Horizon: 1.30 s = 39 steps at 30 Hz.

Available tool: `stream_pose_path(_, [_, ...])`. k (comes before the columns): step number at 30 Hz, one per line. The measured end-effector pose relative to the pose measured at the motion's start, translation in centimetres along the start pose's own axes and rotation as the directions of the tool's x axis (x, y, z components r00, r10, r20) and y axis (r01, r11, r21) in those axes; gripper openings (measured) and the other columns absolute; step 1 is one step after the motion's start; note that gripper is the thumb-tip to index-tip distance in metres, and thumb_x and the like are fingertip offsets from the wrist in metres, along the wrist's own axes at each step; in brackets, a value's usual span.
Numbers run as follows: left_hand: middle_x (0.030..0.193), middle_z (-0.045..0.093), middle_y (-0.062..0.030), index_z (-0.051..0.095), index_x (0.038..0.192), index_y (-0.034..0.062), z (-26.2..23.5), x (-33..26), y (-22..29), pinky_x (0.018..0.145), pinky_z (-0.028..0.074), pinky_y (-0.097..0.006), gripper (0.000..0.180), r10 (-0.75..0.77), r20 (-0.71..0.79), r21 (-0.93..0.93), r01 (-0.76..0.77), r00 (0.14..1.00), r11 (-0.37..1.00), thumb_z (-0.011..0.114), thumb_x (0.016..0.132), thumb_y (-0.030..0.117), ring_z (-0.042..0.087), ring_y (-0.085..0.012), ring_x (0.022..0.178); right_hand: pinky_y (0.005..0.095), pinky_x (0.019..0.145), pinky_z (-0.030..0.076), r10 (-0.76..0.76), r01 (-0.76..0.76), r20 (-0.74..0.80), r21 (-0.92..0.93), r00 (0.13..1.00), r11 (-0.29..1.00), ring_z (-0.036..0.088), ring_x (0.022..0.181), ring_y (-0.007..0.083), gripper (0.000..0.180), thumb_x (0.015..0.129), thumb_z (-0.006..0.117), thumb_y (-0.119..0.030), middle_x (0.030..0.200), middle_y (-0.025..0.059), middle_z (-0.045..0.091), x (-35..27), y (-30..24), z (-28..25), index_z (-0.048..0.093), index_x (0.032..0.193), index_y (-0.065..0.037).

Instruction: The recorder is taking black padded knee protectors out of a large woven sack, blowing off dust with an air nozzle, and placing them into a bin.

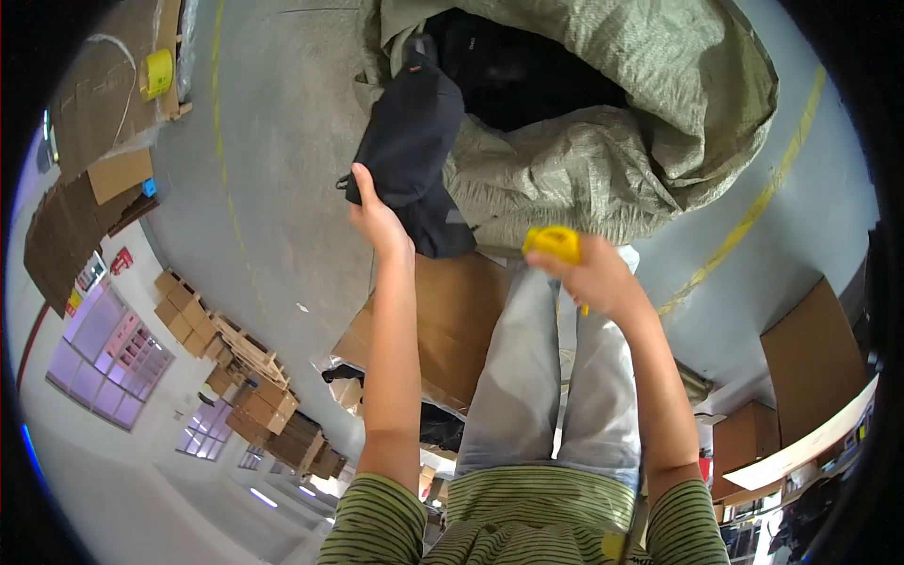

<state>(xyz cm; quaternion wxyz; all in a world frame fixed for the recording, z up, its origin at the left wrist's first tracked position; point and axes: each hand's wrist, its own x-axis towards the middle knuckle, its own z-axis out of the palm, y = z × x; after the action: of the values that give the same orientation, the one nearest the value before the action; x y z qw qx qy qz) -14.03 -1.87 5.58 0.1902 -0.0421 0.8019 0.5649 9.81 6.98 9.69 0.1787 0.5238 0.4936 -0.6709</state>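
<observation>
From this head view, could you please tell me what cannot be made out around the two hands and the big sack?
- Yellow object in the right hand: the fingers cover most of it, so its kind is unclear.
- Inside of the green woven sack: only dark shadow.
- Black garment in the left hand: bunched up, type unclear.
- Stacked boxes at left: small and fisheye-bent.

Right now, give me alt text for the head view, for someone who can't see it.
A person's left hand holds a black fabric garment at the mouth of a large grey-green woven sack; the right hand has its grip on a small yellow plastic tool.
</observation>
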Motion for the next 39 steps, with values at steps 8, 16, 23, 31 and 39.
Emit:
stream_pose_path(8, [0.127,0.051,-0.0082,0.046,0.128,-0.0003,-3.5,-0.6,-2.5,0.097,0.036,-0.032,0.076,-0.383,0.244,-0.223,0.436,0.891,0.872,0.053,0.082,0.06,0.049,-0.0223,0.113,0.0423,0.065,0.047,-0.081,0.084,0.054,-0.065,0.995,0.994,0.062,0.069,0.0378,0.055,0.075,0.066,-0.047,0.07,0.0259,0.061,-0.4,-0.6,2.1,0.062,0.079,0.008])
stream_pose_path(16, [0.119,0.056,-0.0094,0.049,0.125,0.0066,-4.2,-1.9,-3.3,0.087,0.046,-0.037,0.054,-0.532,0.389,-0.113,0.612,0.752,0.783,0.047,0.09,0.048,0.055,-0.0227,0.104,0.0418,0.067,0.048,0.003,-0.006,-0.022,-0.156,1.0,0.988,0.063,0.071,0.0373,0.056,0.074,0.067,-0.046,0.07,0.0258,0.061,-0.4,0.4,2.9,0.062,0.08,0.009])
stream_pose_path(23, [0.123,0.052,-0.0093,0.04,0.131,0.0049,-9.4,-0.2,-8.1,0.088,0.045,-0.036,0.048,-0.102,0.547,0.337,-0.107,0.831,0.935,0.049,0.089,0.027,0.052,-0.0233,0.108,0.0383,0.058,0.048,-0.016,0.015,-0.017,-0.044,1.0,0.999,0.063,0.059,0.03,0.056,0.073,0.069,-0.046,0.061,0.0195,0.06,-1.0,1.9,3.7,0.061,0.073,0.009])
stream_pose_path(31, [0.104,0.062,-0.008,0.05,0.112,0.0081,-8.5,-0.9,-5.9,0.082,0.044,-0.033,0.041,0.107,0.303,0.508,-0.255,0.947,0.823,0.07,0.078,0.012,0.058,-0.0217,0.096,0.0295,0.044,0.043,0.13,-0.133,0.157,0.006,0.979,0.991,0.055,0.046,0.0153,0.05,0.074,0.068,-0.047,0.055,0.0065,0.056,-1.3,3.2,3.1,0.058,0.069,0.003])
stream_pose_path(39, [0.101,0.06,-0.0096,0.062,0.098,0.0099,-8.7,-1.7,-3.8,0.081,0.045,-0.035,0.038,0.144,0.95,0.26,-0.956,0.279,0.135,0.055,0.065,-0.007,0.055,-0.0279,0.092,0.0411,0.064,0.048,0.072,-0.071,0.016,-0.079,0.997,0.994,0.063,0.07,0.0361,0.057,0.073,0.067,-0.05,0.07,0.0211,0.063,-0.3,5.5,3.3,0.061,0.08,0.007])
